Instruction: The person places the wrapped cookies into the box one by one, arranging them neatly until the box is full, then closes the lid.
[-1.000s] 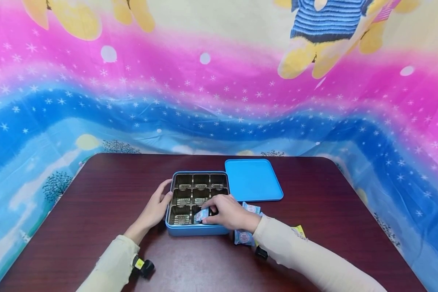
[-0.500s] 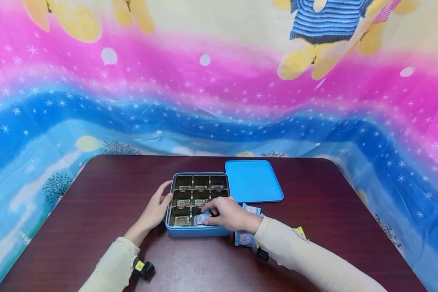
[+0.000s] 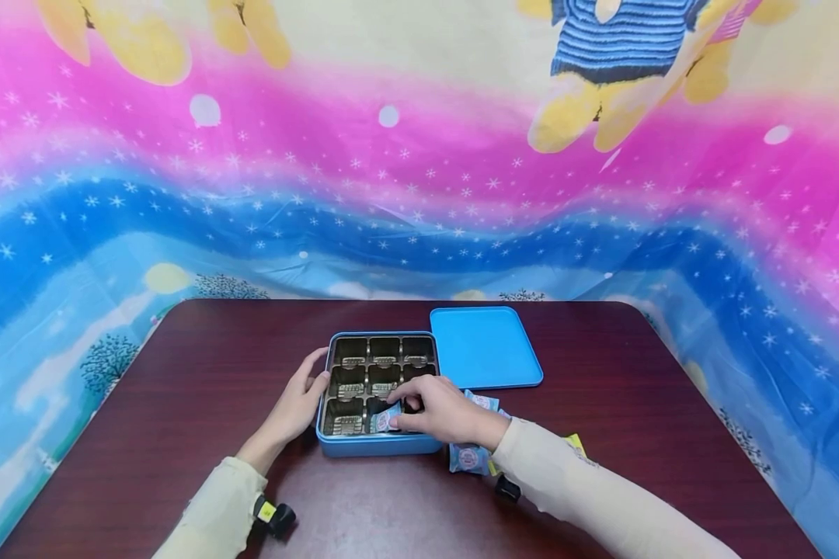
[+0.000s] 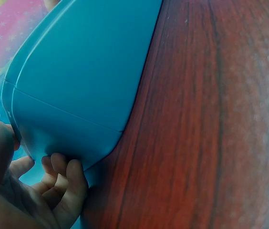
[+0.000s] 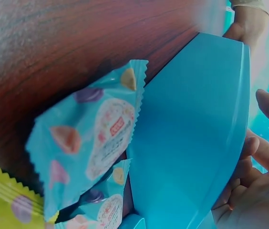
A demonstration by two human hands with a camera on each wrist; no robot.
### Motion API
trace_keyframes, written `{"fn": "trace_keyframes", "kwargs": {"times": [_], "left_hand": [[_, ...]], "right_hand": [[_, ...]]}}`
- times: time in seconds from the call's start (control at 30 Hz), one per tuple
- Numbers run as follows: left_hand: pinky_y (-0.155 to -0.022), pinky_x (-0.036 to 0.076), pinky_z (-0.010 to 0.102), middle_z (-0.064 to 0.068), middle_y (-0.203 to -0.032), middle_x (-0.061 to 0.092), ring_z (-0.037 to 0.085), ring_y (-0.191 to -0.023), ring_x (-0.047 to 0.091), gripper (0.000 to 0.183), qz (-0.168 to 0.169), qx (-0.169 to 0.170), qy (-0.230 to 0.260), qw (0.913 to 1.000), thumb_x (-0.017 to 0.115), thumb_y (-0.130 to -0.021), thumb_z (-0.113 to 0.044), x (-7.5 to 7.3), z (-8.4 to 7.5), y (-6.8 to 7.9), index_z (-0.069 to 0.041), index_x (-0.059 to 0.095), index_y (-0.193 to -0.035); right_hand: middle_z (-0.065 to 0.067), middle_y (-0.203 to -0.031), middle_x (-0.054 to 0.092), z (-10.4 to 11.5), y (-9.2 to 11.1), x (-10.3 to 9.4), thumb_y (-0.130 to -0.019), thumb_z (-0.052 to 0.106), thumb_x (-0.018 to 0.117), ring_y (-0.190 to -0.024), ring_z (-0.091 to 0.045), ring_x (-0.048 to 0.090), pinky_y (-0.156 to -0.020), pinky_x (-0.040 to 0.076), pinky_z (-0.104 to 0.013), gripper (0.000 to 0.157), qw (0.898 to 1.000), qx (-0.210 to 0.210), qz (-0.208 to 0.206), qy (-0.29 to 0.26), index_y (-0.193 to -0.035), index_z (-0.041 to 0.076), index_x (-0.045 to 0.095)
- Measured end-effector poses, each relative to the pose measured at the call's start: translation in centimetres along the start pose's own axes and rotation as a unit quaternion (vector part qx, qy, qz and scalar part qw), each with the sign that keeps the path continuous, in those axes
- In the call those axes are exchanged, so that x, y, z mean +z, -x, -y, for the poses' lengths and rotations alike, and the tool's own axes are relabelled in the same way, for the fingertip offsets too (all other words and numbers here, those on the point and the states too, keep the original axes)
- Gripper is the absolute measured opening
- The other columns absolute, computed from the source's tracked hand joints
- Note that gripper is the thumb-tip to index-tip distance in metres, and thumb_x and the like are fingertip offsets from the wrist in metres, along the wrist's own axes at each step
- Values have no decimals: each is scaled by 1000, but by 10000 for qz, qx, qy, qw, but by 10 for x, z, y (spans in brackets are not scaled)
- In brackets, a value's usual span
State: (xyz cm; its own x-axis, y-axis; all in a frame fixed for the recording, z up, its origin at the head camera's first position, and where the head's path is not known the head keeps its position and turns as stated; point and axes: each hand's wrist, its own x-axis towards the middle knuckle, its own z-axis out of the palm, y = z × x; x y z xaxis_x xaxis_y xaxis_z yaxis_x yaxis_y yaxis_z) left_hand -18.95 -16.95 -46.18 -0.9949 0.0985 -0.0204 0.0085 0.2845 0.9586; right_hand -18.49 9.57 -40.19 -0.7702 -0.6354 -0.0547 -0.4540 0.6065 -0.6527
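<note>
Right hand: fingers pinching printed blue packet within square blue box. Left hand: fingers loosely against box's side.

Bright, glare on tabletop, hazy wrist views

The uncovered blue box sits on the worktop, the left hand touching its side. A light-blue packet tilts in its front middle compartment, pinched by the right hand.

Blue box, snowflake-patterned backdrop
</note>
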Motion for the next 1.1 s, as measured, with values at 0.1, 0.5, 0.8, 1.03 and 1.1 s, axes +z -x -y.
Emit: {"fn": "trace_keyframes", "kwargs": {"times": [0.1,0.5,0.8,1.03,1.1], "left_hand": [[-69,59,32,32,-107,68,21,-81,71,49,-1,-3,10,10000,37,-110,-15,1,-1,0,-13,27,-158],[-71,59,34,32,-106,69,23,-82,72,50,-8,-20,-133,9999,37,-110,-15,0,1,0,-12,26,-159],[-69,59,33,32,-105,69,22,-80,72,48,17,18,-43,10000,36,-110,-15,1,0,0,-13,27,-158],[-71,59,33,30,-103,69,17,-77,71,47,-31,36,-173,9998,36,-110,-15,2,1,-1,-14,29,-157],[-70,59,32,30,-102,69,17,-77,71,47,-40,26,-190,9998,36,-110,-14,2,1,-1,-14,29,-157]], "right_hand": [[8,-60,35,-1,2,-2,-94,24,73,-50,-5,26,-57,27,-21,30,10000,5,-46,-10,-121,12,73],[-6,-72,42,-4,12,-8,-96,25,70,-57,-11,28,-58,29,-23,29,9992,99,-171,-345,-121,10,73],[5,-73,44,-8,17,-19,-97,27,70,-59,-9,33,-56,31,-23,29,9987,223,-320,-328,-122,14,73],[5,-73,42,-12,22,-26,-97,27,70,-59,-9,32,-58,32,-23,29,9986,295,-310,-305,-123,15,72],[4,-73,43,-15,23,-27,-97,27,70,-59,-9,33,-58,32,-23,28,9987,261,-339,-263,-122,15,72]]}}
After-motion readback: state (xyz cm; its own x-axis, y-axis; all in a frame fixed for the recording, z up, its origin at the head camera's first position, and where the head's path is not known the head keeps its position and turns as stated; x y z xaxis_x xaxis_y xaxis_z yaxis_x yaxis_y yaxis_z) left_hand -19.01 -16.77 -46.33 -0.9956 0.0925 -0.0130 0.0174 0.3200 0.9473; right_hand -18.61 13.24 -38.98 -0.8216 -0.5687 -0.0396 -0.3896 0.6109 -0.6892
